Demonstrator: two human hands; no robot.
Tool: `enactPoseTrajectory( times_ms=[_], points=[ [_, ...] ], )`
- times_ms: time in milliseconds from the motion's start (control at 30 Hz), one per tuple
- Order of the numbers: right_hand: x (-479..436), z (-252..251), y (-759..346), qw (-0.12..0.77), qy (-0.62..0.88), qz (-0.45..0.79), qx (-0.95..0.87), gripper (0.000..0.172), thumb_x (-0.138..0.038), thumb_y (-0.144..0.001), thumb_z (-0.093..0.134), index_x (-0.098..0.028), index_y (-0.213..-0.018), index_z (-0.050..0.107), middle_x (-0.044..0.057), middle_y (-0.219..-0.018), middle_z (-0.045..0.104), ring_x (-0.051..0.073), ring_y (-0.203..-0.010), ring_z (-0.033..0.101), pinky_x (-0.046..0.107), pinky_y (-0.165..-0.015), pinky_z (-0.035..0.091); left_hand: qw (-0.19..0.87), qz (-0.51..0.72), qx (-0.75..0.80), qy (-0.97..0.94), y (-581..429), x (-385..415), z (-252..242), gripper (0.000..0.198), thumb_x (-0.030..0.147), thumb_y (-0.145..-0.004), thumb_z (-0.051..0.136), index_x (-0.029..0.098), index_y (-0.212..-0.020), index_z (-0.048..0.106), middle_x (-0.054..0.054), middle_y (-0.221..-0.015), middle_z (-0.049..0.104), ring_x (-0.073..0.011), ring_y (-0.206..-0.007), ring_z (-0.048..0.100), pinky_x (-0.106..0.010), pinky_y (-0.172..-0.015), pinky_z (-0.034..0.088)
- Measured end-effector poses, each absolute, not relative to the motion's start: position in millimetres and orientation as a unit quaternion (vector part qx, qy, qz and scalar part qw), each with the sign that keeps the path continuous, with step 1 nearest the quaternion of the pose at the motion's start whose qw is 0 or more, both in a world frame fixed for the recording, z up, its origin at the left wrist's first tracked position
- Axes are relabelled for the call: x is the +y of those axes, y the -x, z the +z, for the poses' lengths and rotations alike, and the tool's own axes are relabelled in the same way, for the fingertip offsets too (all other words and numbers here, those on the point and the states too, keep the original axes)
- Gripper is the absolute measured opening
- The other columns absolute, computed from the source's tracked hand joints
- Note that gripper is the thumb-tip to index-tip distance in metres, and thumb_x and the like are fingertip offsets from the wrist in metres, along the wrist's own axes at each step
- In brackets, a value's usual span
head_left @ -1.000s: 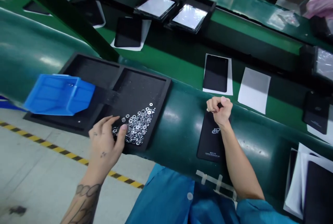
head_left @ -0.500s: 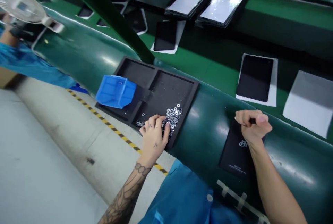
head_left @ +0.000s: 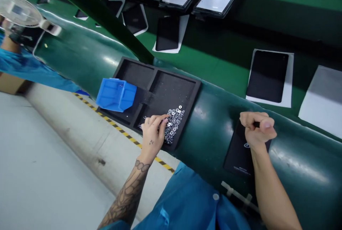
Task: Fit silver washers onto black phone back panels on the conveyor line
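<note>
**Silver washers under the left fingertips**

At far left, a white wire-guard fan [head_left: 20, 10] and another person's blue sleeve [head_left: 29, 67], well apart from the work. Next along, a blue plastic bin [head_left: 116, 94] tipped on its side over the left part of a black foam tray [head_left: 133, 71], itself on the dark green rounded bench edge [head_left: 208, 116]. In the tray's right compartment, at the near corner: a loose heap of small silver metal washers [head_left: 175, 123].

Left hand [head_left: 152, 135] laid on the heap's left side, fingers bent and slightly apart, tips touching the washers; nothing visibly pinched. Judged light, hard and smooth, so apt to slide and scatter. Best taken singly by the rim between thumb and forefinger, from the heap's thin edge.

Further right, right hand [head_left: 256, 130] closed in a fist on a thin dark item [head_left: 257, 124], barely showing and too small to identify. Beneath the fist, a flat black rectangular device back [head_left: 237, 158] with pale lettering, flat on the bench edge. Beyond, on the bright green belt [head_left: 213, 69], a glossy black slab on a white sheet [head_left: 267, 76].
</note>
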State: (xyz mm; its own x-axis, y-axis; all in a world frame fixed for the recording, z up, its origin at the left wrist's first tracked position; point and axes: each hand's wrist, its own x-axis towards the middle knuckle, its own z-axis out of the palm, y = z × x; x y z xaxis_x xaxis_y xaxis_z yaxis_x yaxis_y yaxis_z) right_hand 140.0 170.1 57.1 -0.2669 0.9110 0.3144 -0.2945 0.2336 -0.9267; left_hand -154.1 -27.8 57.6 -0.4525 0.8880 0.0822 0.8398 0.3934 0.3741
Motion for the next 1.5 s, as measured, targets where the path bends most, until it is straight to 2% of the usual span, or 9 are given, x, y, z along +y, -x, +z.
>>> enactPoseTrajectory(
  times_ms=[167,267,467,567,667,767,933,1367,1500],
  points=[
    [169.5,55.4,-140.5,0.546,0.264,0.562,-0.562,0.069,-0.066,-0.099,0.055,-0.024,-0.054,0.024,-0.005,-0.049,0.018,0.01,-0.043,0.018,0.032,-0.054,0.011,0.059,0.191,0.838,-0.508,156.6,-28.9,58.7,0.04,0.036,-0.114,0.043,0.025,-0.139,0.072,-0.009,-0.107,0.072,-0.0284,-0.095,0.06,-0.044,-0.093,0.048],
    [169.7,55.6,-141.5,0.55,0.256,0.565,-0.559,0.069,-0.065,-0.1,0.056,-0.023,-0.054,0.025,-0.005,-0.05,0.017,0.01,-0.044,0.018,0.032,-0.054,0.01,0.061,0.19,0.846,-0.495,156.9,-31.0,57.8,0.041,0.036,-0.113,0.043,0.024,-0.142,0.07,-0.009,-0.106,0.073,-0.028,-0.097,0.063,-0.043,-0.092,0.049],
    [169.8,58.6,-141.6,0.536,0.275,0.573,-0.556,0.071,-0.069,-0.098,0.055,-0.024,-0.053,0.024,-0.004,-0.049,0.017,0.011,-0.044,0.018,0.033,-0.054,0.009,0.056,0.243,0.856,-0.452,163.5,-37.6,50.0,0.03,0.042,-0.108,0.058,0.021,-0.124,0.073,-0.008,-0.113,0.081,-0.0251,-0.094,0.074,-0.039,-0.093,0.054],
    [169.3,59.0,-140.5,0.546,0.272,0.568,-0.552,0.07,-0.067,-0.098,0.057,-0.024,-0.053,0.026,-0.004,-0.049,0.018,0.011,-0.044,0.017,0.033,-0.054,0.01,0.065,0.252,0.866,-0.428,168.3,-38.8,46.8,0.029,0.048,-0.105,0.063,0.022,-0.112,0.075,-0.006,-0.106,0.083,-0.0243,-0.09,0.077,-0.035,-0.083,0.056],
    [167.3,58.9,-139.2,0.551,0.278,0.562,-0.552,0.07,-0.067,-0.098,0.056,-0.023,-0.053,0.025,-0.004,-0.049,0.017,0.01,-0.044,0.017,0.033,-0.054,0.009,0.083,0.252,0.862,-0.432,171.4,-37.4,47.6,0.029,0.05,-0.104,0.065,0.024,-0.108,0.077,-0.004,-0.1,0.085,-0.0238,-0.088,0.078,-0.033,-0.077,0.057],
    [163.2,57.8,-137.9,0.557,0.288,0.55,-0.552,0.071,-0.07,-0.099,0.053,-0.024,-0.053,0.024,-0.004,-0.049,0.017,0.011,-0.043,0.017,0.033,-0.054,0.01,0.08,0.245,0.856,-0.449,172.1,-35.7,52.3,0.029,0.049,-0.106,0.063,0.025,-0.111,0.08,-0.004,-0.101,0.085,-0.0238,-0.089,0.078,-0.035,-0.084,0.059],
    [159.6,55.8,-135.8,0.547,0.298,0.51,-0.593,0.072,-0.07,-0.1,0.054,-0.023,-0.053,0.025,-0.003,-0.05,0.019,0.011,-0.045,0.019,0.033,-0.056,0.008,0.078,0.266,0.829,-0.486,173.4,-34.6,59.3,0.035,0.038,-0.112,0.051,0.021,-0.128,0.077,-0.01,-0.116,0.081,-0.0245,-0.104,0.076,-0.039,-0.101,0.059],
    [165.1,52.0,-139.7,0.563,0.274,0.539,-0.563,0.069,-0.069,-0.102,0.053,-0.025,-0.056,0.027,-0.005,-0.052,0.017,0.012,-0.045,0.018,0.034,-0.054,0.009,0.124,0.289,0.817,-0.484,173.1,-33.7,60.9,0.04,0.041,-0.114,0.045,0.021,-0.137,0.072,-0.013,-0.127,0.075,-0.026,-0.114,0.073,-0.041,-0.104,0.059],
    [168.5,48.5,-139.7,0.557,0.276,0.552,-0.556,0.07,-0.068,-0.102,0.056,-0.024,-0.054,0.027,-0.005,-0.05,0.019,0.011,-0.044,0.019,0.034,-0.053,0.01,0.101,0.295,0.82,-0.48,175.4,-36.4,60.3,0.041,0.042,-0.114,0.046,0.021,-0.137,0.073,-0.013,-0.128,0.074,-0.0264,-0.114,0.073,-0.043,-0.105,0.058]
  ],
)
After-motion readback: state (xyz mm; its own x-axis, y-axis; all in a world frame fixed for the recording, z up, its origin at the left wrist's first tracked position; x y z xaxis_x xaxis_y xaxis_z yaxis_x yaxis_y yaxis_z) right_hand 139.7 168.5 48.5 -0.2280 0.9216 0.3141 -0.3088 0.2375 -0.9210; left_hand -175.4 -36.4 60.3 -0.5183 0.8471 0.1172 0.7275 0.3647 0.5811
